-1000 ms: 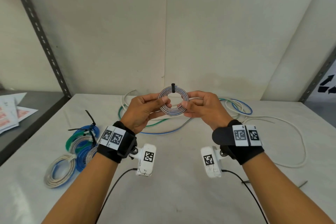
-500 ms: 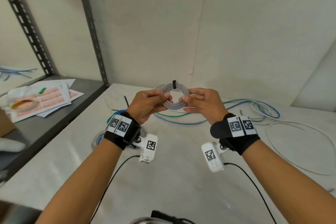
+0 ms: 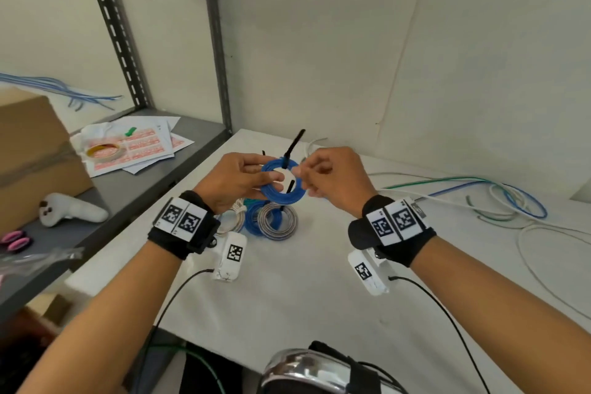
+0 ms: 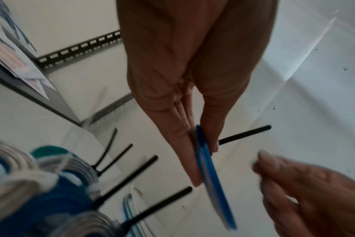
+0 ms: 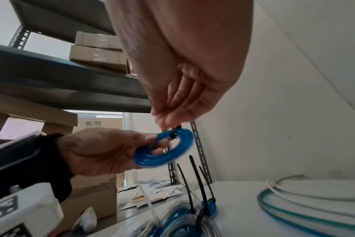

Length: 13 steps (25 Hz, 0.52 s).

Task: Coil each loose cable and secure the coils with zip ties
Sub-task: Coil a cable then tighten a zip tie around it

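A small coil (image 3: pixel 281 198), blue on the face turned to me and grey on the other, hangs in the air over the white table (image 3: pixel 303 297). My left hand (image 3: pixel 267 177) pinches its left rim between thumb and fingers (image 4: pixel 192 160). A black zip tie (image 3: pixel 292 147) wraps the top of the coil, and its tail sticks up and away. My right hand (image 3: pixel 303 173) has its fingertips (image 5: pixel 166 121) bunched right at the tie's head. Whether they grip the tie or the coil is unclear. In the left wrist view that hand (image 4: pixel 261 162) is blurred.
A pile of tied coils (image 3: pixel 271 221) with black tie tails lies on the table just under my hands. Loose white, blue and green cables (image 3: pixel 479 195) lie at the right. The grey shelf (image 3: pixel 128 189) on the left holds a cardboard box (image 3: pixel 32 153), papers (image 3: pixel 144 144) and a tape roll (image 3: pixel 102 150).
Both hands carried the coil left, over the pile of tied coils, and my view swung left with them. The coil turned, so its blue face now shows instead of the grey one.
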Motion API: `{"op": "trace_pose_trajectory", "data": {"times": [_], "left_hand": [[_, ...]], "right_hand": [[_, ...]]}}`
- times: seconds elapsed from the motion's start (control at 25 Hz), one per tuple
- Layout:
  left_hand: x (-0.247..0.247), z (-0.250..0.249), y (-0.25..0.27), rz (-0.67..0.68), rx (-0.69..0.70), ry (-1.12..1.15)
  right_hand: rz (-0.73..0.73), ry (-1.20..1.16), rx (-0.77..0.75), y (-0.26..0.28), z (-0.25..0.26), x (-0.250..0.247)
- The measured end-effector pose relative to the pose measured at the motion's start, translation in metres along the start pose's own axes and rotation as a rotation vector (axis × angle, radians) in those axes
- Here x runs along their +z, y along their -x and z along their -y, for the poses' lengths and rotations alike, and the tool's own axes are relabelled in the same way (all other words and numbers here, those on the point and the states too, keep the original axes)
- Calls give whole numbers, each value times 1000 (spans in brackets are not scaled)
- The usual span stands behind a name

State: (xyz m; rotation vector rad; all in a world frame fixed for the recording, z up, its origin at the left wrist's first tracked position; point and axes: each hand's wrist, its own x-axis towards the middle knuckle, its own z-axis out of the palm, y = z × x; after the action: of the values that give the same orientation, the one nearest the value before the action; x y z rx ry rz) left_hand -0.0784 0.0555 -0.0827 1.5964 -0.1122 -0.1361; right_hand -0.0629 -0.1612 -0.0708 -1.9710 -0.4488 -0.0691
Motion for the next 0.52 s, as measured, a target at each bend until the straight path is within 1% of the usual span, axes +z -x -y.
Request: {"op": "trace_pose_trajectory", "data": {"times": [0.04,0.08,0.16,0.2,0.24,0.28,0.36,0.4,0.48,0.52], "left_hand": [[-10,3,4,16,-29,3],[-20,5,8,49,-61,10],[-34,12,10,108,-133,1],[-38,16,10,113,-155,-20],[-41,21,9,90,-167,-57],[-45,26,7,43,-177,-116],[-51,34,5,-74,-203,-297],[-54,37,5,-107,-219,-372],[-56,38,3,-141,-223,-500],[-53,39,3,-147,-202,-586]], "right_hand": [[-41,4,61,-1,-4,2],[-21,-2,136,-3,-7,5],[126,-82,252,-4,-12,18],[188,-122,270,-6,-14,27],[210,-136,275,-9,-16,36],[204,-117,280,-13,-16,46],[159,-24,297,-19,-19,64],[150,37,302,-21,-21,71],[171,147,301,-25,-25,80],[188,186,305,-26,-28,82]]}}
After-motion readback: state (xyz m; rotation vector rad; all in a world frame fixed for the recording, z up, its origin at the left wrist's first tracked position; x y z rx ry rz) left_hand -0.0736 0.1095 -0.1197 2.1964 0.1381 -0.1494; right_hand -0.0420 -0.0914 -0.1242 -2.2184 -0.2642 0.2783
